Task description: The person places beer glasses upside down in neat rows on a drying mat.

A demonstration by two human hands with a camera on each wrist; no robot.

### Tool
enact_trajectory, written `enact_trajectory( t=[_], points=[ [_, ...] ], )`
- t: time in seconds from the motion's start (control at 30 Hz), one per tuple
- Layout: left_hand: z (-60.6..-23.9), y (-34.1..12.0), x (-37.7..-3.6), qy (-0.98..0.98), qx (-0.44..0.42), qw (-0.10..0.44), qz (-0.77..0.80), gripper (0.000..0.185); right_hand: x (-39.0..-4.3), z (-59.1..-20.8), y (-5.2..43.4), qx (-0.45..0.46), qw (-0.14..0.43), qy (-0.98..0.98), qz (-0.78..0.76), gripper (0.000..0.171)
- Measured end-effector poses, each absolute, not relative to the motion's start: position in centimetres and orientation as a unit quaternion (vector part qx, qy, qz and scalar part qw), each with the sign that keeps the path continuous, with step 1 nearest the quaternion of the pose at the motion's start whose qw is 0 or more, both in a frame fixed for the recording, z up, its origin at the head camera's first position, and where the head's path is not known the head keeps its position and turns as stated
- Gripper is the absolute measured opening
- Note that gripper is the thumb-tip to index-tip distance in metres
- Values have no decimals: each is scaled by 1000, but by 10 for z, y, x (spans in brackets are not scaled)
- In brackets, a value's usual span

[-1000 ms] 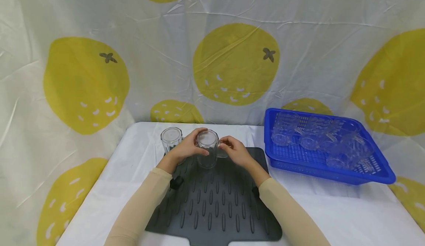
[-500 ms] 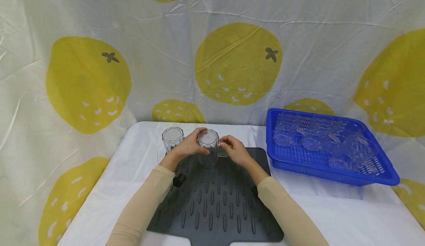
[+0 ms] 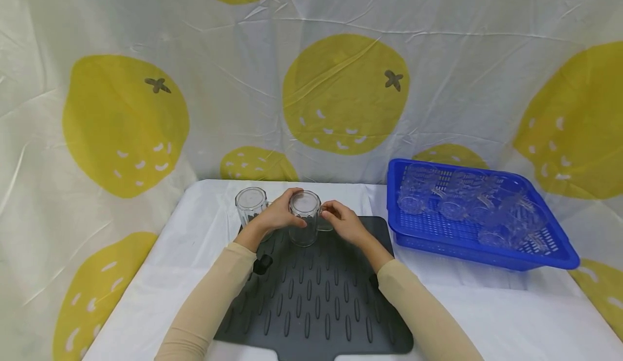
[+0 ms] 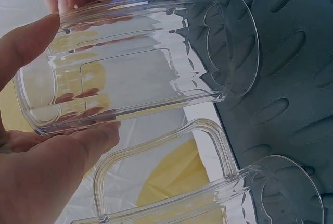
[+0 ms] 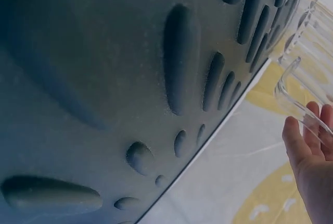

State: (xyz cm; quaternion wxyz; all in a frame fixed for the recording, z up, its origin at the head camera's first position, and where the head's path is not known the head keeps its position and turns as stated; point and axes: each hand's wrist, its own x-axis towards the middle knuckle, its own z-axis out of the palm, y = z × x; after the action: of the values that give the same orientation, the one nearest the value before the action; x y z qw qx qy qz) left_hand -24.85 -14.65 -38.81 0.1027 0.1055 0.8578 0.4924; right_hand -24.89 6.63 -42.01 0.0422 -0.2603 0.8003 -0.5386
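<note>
A clear ribbed mug [image 3: 304, 219] stands at the back of a dark grey ribbed mat [image 3: 316, 301]. My left hand [image 3: 287, 214] grips its body from the left, with thumb and fingers wrapped round the wall [image 4: 130, 62]. On the other side, my right hand [image 3: 331, 212] pinches the mug's handle [image 5: 297, 96], and its fingertips [image 5: 312, 130] lie against the loop. A second clear mug [image 3: 251, 205] stands just left of the first on the mat's back left corner. Its handle [image 4: 161, 166] shows close under my left hand.
A blue perforated basket [image 3: 555, 253] with several clear mugs lying in it sits at the right on the white table [image 3: 511, 307]. A lemon-print curtain [image 3: 340, 90] hangs behind. The mat's near rows of ribs hold nothing.
</note>
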Motion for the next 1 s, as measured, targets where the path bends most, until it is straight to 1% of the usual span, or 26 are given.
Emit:
enact_trajectory(
  t=[0.17,0.33,0.47,0.67,0.87,1.0],
  points=[
    [-387,-148,-246,852,98,106,504,97,-264,-443,67,-252,37,800,-543,34],
    [-384,-151,-242,840,103,112,521,101,-262,-443,67,-235,43,810,-536,43],
    [-382,-152,-240,833,121,106,530,101,-261,-442,68,-239,33,811,-533,43],
    [-375,-158,-230,831,125,95,534,98,-261,-441,70,-232,22,808,-541,44],
    [-373,-168,-206,851,142,67,500,96,-256,-439,78,-227,23,818,-528,50],
    [-377,-177,-182,849,143,50,506,96,-249,-436,87,-227,1,809,-542,48]
  ],
)
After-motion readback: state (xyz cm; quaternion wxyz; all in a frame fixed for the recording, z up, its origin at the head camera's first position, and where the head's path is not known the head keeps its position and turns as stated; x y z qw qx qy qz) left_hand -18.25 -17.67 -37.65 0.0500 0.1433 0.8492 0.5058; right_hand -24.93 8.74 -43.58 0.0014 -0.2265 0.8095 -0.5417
